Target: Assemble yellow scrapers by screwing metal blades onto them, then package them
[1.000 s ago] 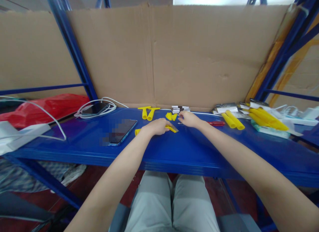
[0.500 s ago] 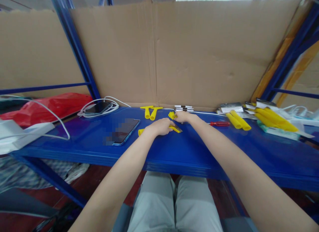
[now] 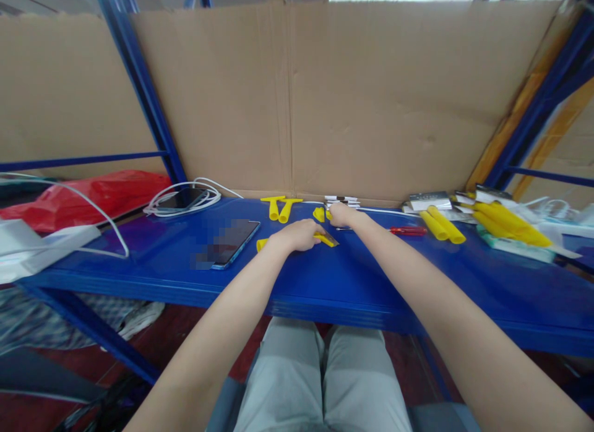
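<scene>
My left hand (image 3: pixel 304 235) is closed around a yellow scraper (image 3: pixel 330 240) with a metal blade edge at its right end; its yellow handle end shows left of my wrist. Just beyond, my right hand (image 3: pixel 341 215) has its fingers together at a small yellow piece (image 3: pixel 328 215), mostly hidden by the fingers. Another small yellow piece (image 3: pixel 318 215) lies beside it on the blue table (image 3: pixel 325 277). Right of my right forearm is a screwdriver with a red handle (image 3: pixel 408 231), its shaft running left under the arm. Behind my left hand rest two yellow T-shaped handles (image 3: pixel 286 210).
A phone (image 3: pixel 234 245) lies left of my left arm. White-and-black packets (image 3: pixel 342 201) stand by the cardboard wall (image 3: pixel 371 110). Yellow tubes (image 3: pixel 443 224) and more yellow parts (image 3: pixel 510 223) lie to the right. A coiled white cable (image 3: pixel 204 200) and a red bag (image 3: pixel 102 197) are at left.
My right hand has shifted slightly right, off the one small yellow piece, which now shows separately. The left hand and the scraper have hardly moved.
</scene>
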Available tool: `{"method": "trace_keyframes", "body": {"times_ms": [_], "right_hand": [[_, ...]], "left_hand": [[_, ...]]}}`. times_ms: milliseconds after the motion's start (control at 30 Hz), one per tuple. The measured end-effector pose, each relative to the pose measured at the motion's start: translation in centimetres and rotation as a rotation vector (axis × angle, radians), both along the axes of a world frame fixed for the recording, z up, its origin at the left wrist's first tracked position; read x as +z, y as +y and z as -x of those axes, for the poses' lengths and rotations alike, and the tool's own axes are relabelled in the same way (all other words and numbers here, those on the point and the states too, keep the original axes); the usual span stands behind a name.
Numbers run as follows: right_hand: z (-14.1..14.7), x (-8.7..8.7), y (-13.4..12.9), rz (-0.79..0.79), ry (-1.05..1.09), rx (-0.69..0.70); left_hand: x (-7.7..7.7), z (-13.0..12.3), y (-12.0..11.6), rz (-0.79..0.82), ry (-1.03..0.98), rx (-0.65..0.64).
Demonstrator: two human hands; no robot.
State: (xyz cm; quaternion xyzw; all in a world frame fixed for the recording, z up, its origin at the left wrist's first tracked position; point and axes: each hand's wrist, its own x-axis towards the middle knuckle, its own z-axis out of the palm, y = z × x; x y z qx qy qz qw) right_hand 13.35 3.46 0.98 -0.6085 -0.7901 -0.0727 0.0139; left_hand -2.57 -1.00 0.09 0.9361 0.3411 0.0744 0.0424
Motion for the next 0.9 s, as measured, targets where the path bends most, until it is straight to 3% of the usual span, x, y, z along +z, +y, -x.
{"method": "trace_keyframes", "body": {"times_ms": [300,667,900], "right_hand": [[0.2,-0.4,0.5,-0.026,0.018,-0.022],[-1.0,1.1,-0.4,0.065,-0.095,0.011],[-1.1,0.0,-0.1,-0.02,-0.047,-0.057]], "left_hand": [[0.2,0.0,-0.3,-0.015,0.029,0.02],[0.0,0.0,-0.1,0.008,0.013,-0.006],[0.3,-0.1,-0.6,-0.001,0.027,0.028]]}}
